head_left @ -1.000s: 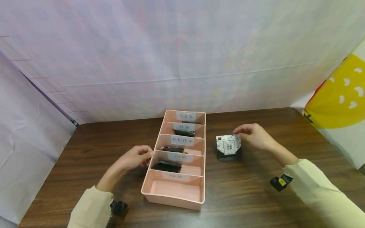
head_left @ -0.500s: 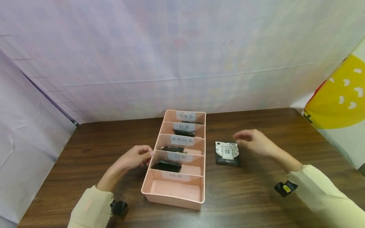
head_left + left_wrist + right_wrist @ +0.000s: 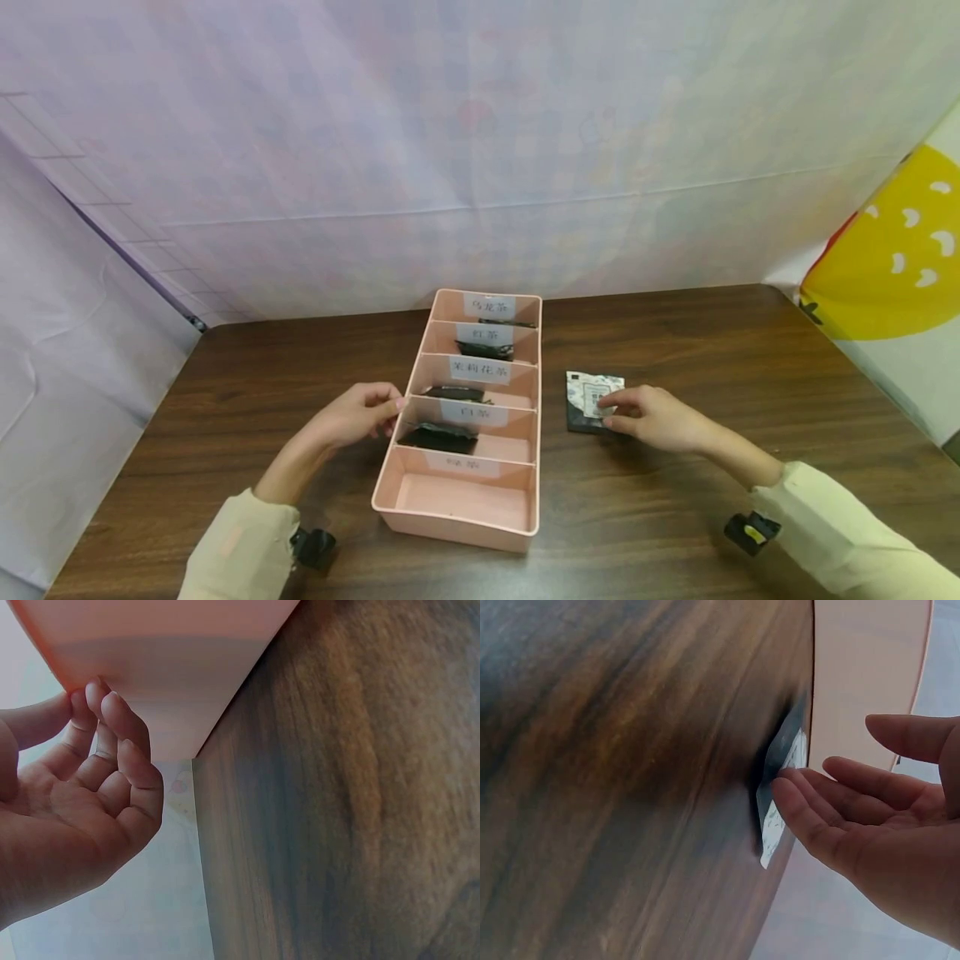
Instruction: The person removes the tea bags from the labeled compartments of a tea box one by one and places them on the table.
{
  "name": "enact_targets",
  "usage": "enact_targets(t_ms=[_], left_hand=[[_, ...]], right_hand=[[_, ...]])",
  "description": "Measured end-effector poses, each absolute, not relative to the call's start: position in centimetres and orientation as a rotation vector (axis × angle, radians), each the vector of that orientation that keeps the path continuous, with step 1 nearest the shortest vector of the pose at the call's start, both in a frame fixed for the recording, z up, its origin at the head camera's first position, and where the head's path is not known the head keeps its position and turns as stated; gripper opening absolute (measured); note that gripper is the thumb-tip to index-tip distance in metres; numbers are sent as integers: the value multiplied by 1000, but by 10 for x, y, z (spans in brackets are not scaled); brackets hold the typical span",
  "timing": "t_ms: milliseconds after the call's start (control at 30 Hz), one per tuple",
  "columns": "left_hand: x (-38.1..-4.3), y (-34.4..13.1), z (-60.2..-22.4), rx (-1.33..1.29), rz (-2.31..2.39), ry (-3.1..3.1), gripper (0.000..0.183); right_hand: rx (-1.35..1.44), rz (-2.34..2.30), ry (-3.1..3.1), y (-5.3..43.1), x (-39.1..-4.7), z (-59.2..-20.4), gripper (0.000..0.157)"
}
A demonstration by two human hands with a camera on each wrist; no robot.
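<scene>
A pink divided box [image 3: 463, 497] stands on the table with a paper label in each compartment. My left hand [image 3: 358, 414] holds its left rim, thumb and fingertips meeting at the edge in the left wrist view. To the right of the box, a black-and-white tea sachet [image 3: 585, 392] lies flat on the table. Over its right part is my right hand [image 3: 660, 419], hiding that side. In the right wrist view, the fingertips reach the sachet [image 3: 784, 746] while the thumb stays well apart. Dark sachets [image 3: 438, 437] sit in the farther compartments; the nearest one shows only its bare floor.
The brown wooden table [image 3: 675, 533] ends at a pale patterned cloth [image 3: 480, 150] hanging behind it. At the right hangs a cloth with a yellow fruit print [image 3: 892, 250]. Black wrist cameras [image 3: 752, 532] sit at both sleeves.
The sachet, tilted up at the right fingers a second ago, dropped flat on the table. My right hand then moved left and nearer, over it. The left hand and box stayed still.
</scene>
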State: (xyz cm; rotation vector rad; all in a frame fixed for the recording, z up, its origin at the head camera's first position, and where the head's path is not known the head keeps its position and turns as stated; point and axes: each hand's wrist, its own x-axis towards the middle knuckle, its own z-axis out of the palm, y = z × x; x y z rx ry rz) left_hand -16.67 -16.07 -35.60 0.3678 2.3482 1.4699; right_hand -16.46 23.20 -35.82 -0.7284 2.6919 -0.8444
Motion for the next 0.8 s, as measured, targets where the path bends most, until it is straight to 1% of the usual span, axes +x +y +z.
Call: enact_targets(t_ms=[400,667,800], left_hand=[[-167,-161,-356,367,1461,2354,17],[-167,-161,-356,369,1459,2353,18],[-167,-161,-356,365,1461,2351,17]], right_hand=[[-721,-789,2720,233,-168,-362,31],[-724,-752,2681,235,-183,-361,35],[-699,-727,2679,235,-192,-360,35]])
